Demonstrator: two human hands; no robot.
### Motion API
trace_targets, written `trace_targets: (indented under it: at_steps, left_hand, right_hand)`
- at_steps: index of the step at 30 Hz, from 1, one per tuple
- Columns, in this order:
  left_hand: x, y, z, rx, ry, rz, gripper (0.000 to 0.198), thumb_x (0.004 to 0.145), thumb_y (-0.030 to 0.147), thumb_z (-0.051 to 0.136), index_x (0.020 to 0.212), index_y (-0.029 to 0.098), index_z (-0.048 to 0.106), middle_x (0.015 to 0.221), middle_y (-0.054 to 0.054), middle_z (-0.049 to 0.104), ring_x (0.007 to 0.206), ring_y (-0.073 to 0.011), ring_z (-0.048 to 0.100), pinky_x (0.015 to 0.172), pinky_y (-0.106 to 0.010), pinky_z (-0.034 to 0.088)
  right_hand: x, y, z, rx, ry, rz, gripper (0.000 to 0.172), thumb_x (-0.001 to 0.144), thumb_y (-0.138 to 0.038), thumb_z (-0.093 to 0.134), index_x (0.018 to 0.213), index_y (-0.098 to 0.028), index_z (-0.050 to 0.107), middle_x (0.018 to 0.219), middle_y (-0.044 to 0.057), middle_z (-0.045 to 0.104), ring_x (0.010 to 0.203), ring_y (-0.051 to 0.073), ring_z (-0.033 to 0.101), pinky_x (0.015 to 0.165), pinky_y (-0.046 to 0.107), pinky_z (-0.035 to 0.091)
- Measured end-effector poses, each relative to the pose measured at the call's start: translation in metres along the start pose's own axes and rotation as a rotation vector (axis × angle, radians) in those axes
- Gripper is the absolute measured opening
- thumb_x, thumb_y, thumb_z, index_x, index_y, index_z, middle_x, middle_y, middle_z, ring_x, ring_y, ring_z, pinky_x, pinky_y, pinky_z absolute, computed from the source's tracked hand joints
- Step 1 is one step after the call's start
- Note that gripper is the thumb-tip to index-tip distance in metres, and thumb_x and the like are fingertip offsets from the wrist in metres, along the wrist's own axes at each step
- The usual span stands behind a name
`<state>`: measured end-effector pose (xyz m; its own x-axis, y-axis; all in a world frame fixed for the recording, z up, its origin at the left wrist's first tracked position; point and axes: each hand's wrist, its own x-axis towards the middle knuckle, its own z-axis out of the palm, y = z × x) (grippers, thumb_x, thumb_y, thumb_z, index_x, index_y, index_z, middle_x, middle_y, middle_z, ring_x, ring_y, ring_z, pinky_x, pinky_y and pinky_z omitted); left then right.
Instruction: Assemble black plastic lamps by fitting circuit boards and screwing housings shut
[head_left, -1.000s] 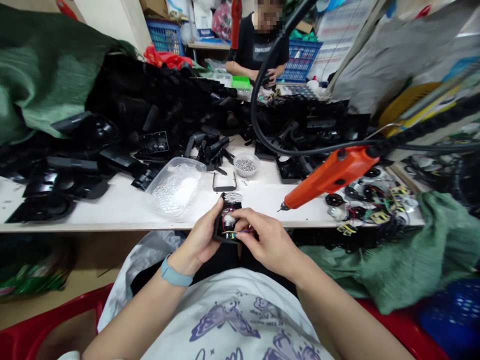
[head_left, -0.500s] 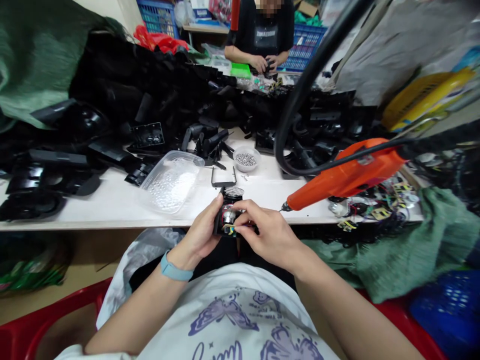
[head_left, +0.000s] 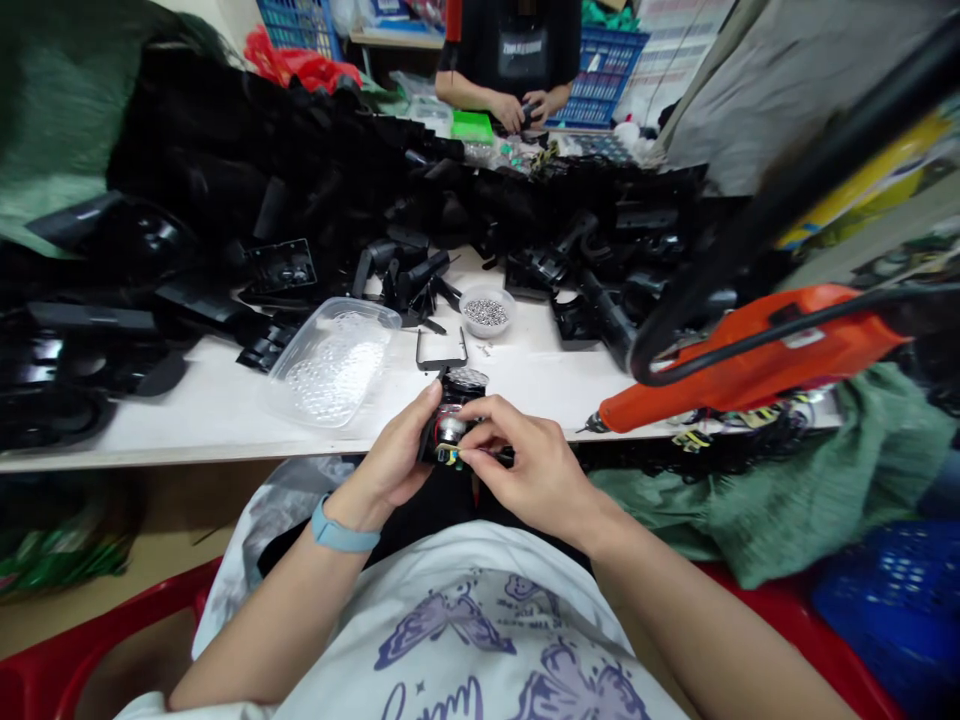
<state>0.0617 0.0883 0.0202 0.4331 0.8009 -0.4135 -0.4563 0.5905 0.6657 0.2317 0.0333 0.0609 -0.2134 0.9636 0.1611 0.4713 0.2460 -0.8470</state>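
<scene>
While the left hand cradles a black plastic housing in its curled fingers, the right hand pinches colored wires at the housing's near edge, fingertips pressed together — a thin black frame lies just ahead of the grip.

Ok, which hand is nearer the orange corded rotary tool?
Right. The right hand is nearer, left of the orange corded rotary tool and not touching it; the left hand is farther left, across the black plastic housing both hands hold.

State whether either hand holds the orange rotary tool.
No: the orange rotary tool hangs aside; left hand and right hand hold a black housing.
</scene>
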Motion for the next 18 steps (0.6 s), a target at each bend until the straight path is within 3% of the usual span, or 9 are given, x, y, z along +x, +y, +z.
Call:
trace_targets:
  at_steps: [3, 13, 18]
  left_hand:
    - [0.0001, 0.0007, 0.0025, -0.052, 0.017, -0.034, 0.038, 0.085, 0.054, 0.081, 0.088, 0.016, 0.078, 0.079, -0.003, 0.076, 0.070, -0.0177, 0.067, 0.064, -0.027, 0.053]
    - [0.0014, -0.0019, 0.0030, -0.102, 0.060, -0.038, 0.039, 0.084, 0.054, 0.082, 0.089, 0.016, 0.078, 0.080, -0.003, 0.076, 0.068, -0.0165, 0.067, 0.063, -0.027, 0.052]
    - [0.0021, -0.0039, 0.0029, -0.084, 0.046, -0.018, 0.041, 0.086, 0.058, 0.078, 0.089, 0.017, 0.076, 0.082, -0.005, 0.075, 0.078, -0.0216, 0.070, 0.071, -0.032, 0.054]
  right_hand:
    - [-0.0022, -0.0006, 0.0021, 0.043, 0.055, 0.044, 0.039, 0.086, -0.006, 0.065, 0.118, -0.028, 0.059, 0.086, -0.006, 0.078, 0.078, 0.013, 0.075, 0.080, 0.025, 0.058]
    - [0.0010, 0.0006, 0.0031, 0.130, 0.048, 0.096, 0.038, 0.086, -0.006, 0.066, 0.117, -0.027, 0.059, 0.084, -0.007, 0.077, 0.075, 0.012, 0.073, 0.078, 0.024, 0.060]
    - [-0.0032, 0.0066, 0.0085, -0.139, -0.027, -0.072, 0.042, 0.092, -0.007, 0.058, 0.130, -0.025, 0.054, 0.095, 0.001, 0.077, 0.086, 0.018, 0.074, 0.083, 0.031, 0.059]
